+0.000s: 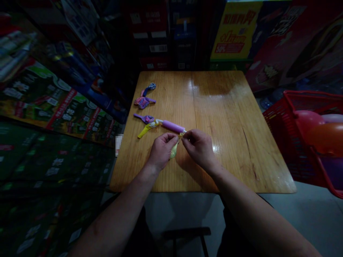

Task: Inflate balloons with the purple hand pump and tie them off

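Between my two hands is a limp pale yellow-green balloon (174, 151). My left hand (162, 149) pinches it near its neck, with the body hanging below the fingers. The fingertips of my right hand (197, 144) are closed on the balloon's mouth end. Just beyond my fingers, a purple balloon pump (173, 126) with white ends lies on the wooden table (227, 107). A flat yellow balloon (146, 130) and a purple one (144, 118) lie by the pump's far left end. Farther back are a pink-and-purple balloon (144, 102) and a dark blue one (149, 88).
At the right stands a red basket (291, 103) holding inflated balloons, among them an orange one (328, 138). Stacked green cartons (53, 153) line the left side. More boxes (158, 39) stand behind the table. A dark stool (187, 232) is below the front edge.
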